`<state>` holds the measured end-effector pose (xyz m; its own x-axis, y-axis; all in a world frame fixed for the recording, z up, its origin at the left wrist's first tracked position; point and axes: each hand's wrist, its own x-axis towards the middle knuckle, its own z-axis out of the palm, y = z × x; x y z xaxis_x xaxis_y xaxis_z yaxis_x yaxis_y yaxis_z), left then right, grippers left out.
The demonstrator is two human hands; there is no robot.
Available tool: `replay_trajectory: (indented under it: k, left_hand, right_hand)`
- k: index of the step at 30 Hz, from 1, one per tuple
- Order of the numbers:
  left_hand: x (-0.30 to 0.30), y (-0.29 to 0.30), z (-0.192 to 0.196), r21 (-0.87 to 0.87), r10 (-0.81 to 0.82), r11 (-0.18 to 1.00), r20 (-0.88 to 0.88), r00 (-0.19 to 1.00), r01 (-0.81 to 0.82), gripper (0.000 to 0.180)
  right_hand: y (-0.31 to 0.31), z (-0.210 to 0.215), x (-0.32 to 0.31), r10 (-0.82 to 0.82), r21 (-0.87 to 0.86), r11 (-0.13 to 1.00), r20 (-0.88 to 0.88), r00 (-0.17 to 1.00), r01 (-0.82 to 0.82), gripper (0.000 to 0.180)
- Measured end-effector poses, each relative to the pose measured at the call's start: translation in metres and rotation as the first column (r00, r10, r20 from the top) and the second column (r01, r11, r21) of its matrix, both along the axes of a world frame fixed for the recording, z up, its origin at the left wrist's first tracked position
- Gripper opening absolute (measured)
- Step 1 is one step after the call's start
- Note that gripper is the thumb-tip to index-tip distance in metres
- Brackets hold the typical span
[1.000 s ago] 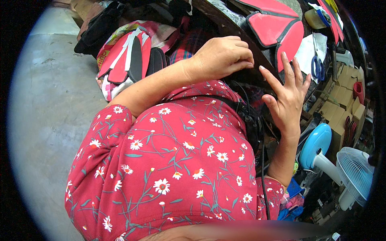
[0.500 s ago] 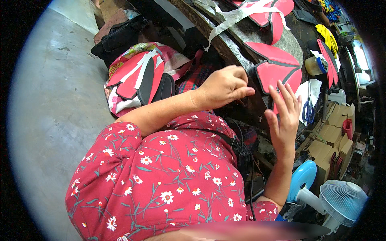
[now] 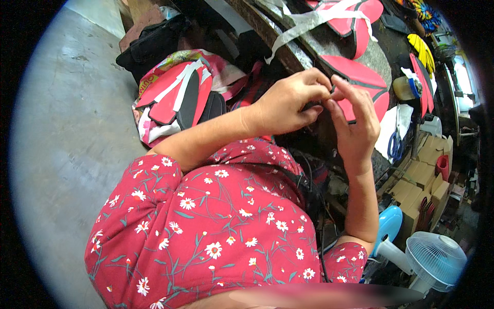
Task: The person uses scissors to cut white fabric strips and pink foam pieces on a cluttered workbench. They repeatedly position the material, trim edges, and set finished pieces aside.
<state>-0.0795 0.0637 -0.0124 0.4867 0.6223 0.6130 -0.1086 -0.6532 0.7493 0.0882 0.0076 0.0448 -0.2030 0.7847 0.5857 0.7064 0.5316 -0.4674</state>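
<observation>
My left hand point(image 3: 296, 100) and my right hand point(image 3: 356, 116) meet at their fingertips above the workbench edge. Both are pinched closed; a tiny dark spot shows between the fingers, too small to name. Just beyond them on the bench lies a red sole-shaped foam piece point(image 3: 355, 69) crossed by black bands, partly covered by my right hand. Farther up sit more red and black pieces point(image 3: 350, 26) with a white strip point(image 3: 303, 31) trailing over the bench edge. Left of my left forearm, a pile of red and black sole-shaped pieces point(image 3: 162, 110) with white strips rests on a colourful bag.
Blue-handled scissors point(image 3: 395, 145) lie on white paper at the right, near a jar with a blue rim point(image 3: 405, 88). Cardboard boxes point(image 3: 419, 172) and two fans, one white point(image 3: 437, 257), stand at the lower right. A black bag point(image 3: 154, 54) sits upper left.
My hands have come together. The right hand's spread fingers have closed into a pinch and moved left to the left hand's fingertips; the left hand has shifted slightly up and right.
</observation>
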Motion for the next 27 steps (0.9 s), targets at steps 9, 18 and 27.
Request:
replay_trajectory:
  k: [9,18,27]
  left_hand:
    - [-0.022,0.022,-0.012,0.076,0.313,0.950,-0.243,0.918,-0.304,0.028]
    - [0.004,0.090,-0.013,0.328,0.550,0.815,-0.180,0.815,-0.477,0.044]
    - [0.035,0.171,-0.020,0.494,0.635,0.686,-0.049,0.771,-0.533,0.043]
  right_hand:
    - [-0.009,0.012,0.003,-0.076,-0.249,0.968,-0.170,0.983,0.032,0.038]
    - [0.059,-0.001,0.029,-0.128,-0.563,0.823,-0.315,0.940,-0.076,0.060]
    - [0.150,-0.040,0.023,-0.316,-0.635,0.747,-0.600,0.735,-0.197,0.053]
